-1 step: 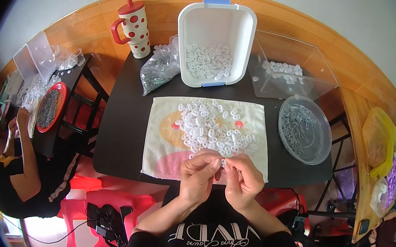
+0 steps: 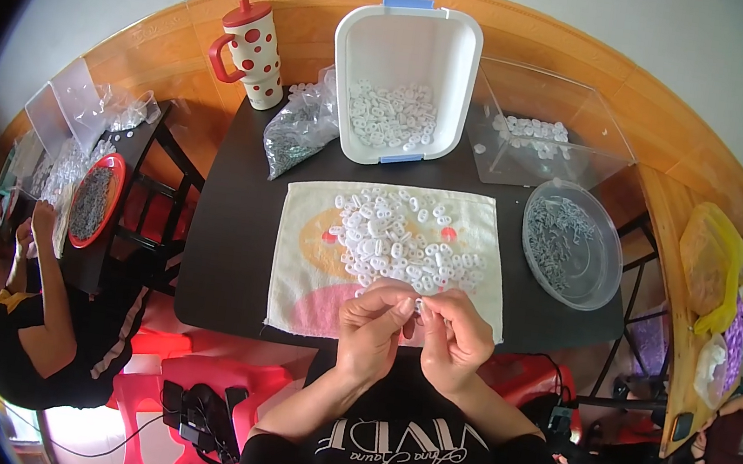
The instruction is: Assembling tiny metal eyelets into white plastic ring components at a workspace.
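Over the near edge of a cream, yellow and pink cloth (image 2: 298,222), my left hand (image 2: 371,328) and my right hand (image 2: 454,339) meet, thumbs and forefingers pinched together. Between their fingertips is a small white plastic piece (image 2: 419,306), mostly covered by the fingers. Just beyond my hands, a loose pile of small white oval plastic pieces with holes (image 2: 380,238) spreads across the cloth. To the right, a round clear tub (image 2: 593,271) contains many tiny grey parts (image 2: 559,233), too small to make out exactly.
At the back of the dark table (image 2: 228,213) stand a white bin (image 2: 405,49) with more white pieces, a clear box (image 2: 583,119), a bag of grey parts (image 2: 295,133) and a red-dotted tumbler (image 2: 254,52). A co-worker (image 2: 40,329) sits at the left; others are at the right.
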The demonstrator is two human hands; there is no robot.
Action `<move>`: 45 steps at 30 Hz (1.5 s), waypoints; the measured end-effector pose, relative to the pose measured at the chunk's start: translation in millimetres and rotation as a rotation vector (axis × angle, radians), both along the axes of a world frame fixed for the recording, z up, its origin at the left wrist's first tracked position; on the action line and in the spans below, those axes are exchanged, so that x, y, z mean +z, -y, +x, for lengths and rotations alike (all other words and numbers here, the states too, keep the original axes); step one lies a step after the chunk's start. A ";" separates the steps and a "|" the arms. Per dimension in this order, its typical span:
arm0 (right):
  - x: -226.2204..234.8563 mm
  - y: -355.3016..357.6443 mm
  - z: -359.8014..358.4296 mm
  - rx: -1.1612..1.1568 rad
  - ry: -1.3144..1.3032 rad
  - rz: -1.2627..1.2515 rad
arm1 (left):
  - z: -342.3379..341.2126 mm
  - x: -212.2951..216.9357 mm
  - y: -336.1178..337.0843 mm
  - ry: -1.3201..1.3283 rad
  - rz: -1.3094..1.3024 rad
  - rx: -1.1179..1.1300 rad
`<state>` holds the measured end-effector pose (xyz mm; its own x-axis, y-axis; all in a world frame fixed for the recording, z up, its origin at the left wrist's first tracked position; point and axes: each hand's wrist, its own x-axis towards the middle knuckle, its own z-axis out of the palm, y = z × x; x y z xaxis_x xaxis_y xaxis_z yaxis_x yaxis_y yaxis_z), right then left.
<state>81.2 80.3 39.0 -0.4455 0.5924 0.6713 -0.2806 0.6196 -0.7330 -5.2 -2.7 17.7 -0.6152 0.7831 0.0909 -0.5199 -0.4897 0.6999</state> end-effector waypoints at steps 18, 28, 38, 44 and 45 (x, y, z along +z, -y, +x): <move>-0.7 -18.9 7.7 -0.344 0.113 1.005 | -13.6 3.5 0.8 0.259 -0.026 -0.224; 25.8 -42.5 14.2 0.222 0.145 -0.057 | -20.2 1.0 3.9 0.041 -0.111 -0.190; 29.2 -45.8 6.9 0.345 0.287 0.100 | -14.3 7.8 6.0 -0.287 -0.193 -0.048; 23.6 -42.4 4.5 0.322 0.279 0.127 | -5.9 7.7 3.9 -0.265 -0.162 0.025; 23.4 -42.1 4.8 0.318 0.284 0.124 | -5.2 7.2 3.5 -0.265 -0.160 0.027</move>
<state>86.0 122.4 62.4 -0.7697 0.3186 0.5532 -0.2694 0.6235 -0.7339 -10.4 -6.2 24.9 -0.6071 0.7843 0.1277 -0.2976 -0.3735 0.8786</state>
